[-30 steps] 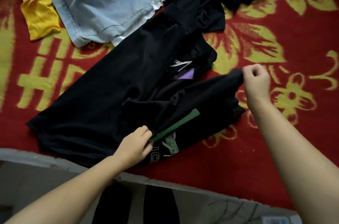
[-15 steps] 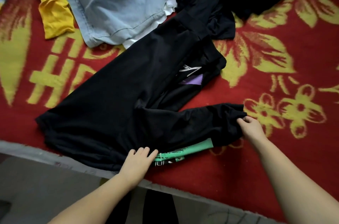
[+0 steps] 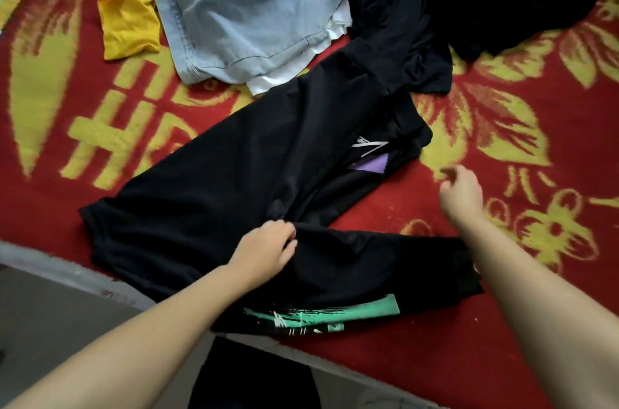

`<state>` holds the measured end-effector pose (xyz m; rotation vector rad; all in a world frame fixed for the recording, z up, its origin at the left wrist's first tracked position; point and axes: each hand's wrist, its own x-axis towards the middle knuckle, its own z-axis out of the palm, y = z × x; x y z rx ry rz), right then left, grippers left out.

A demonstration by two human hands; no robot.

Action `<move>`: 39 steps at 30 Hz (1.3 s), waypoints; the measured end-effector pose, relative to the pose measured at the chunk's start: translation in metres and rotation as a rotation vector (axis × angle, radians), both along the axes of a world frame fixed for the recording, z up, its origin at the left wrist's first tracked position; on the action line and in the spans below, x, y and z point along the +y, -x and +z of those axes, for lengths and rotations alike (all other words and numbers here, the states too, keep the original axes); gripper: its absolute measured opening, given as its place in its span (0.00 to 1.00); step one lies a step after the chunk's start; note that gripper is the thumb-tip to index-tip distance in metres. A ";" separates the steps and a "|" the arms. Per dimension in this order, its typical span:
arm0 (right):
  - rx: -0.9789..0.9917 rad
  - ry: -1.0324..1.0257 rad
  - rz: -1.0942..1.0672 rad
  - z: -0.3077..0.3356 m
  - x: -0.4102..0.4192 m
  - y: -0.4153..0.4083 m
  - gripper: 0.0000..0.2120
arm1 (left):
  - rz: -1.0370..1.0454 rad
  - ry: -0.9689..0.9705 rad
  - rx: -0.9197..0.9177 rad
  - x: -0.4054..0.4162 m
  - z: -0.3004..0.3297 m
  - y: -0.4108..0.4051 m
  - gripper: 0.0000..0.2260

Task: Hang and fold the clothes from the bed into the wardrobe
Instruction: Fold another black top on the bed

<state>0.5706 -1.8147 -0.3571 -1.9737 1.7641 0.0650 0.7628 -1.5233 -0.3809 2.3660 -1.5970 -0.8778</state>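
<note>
While the left hand (image 3: 264, 249) presses the black shirt (image 3: 234, 194) lying on the bed (image 3: 502, 358), fingers seemingly loose, the right hand (image 3: 460, 192) hovers empty and blurred, so folding is underway; next, the far side needs folding over.

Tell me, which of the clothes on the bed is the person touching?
The black garment with the green print, nearest the bed's edge. The left hand rests on it; the yellow, denim and other black clothes lie untouched farther back.

Left hand (image 3: 264, 249) sits centre frame, fingers curled, forearm running down-left; right hand (image 3: 461, 191) hangs centre-right, blurred, fingers loosely bent.
</note>
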 end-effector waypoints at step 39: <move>-0.531 -0.443 0.006 -0.003 -0.089 -0.172 0.04 | 0.224 0.040 -0.089 -0.020 -0.017 -0.007 0.04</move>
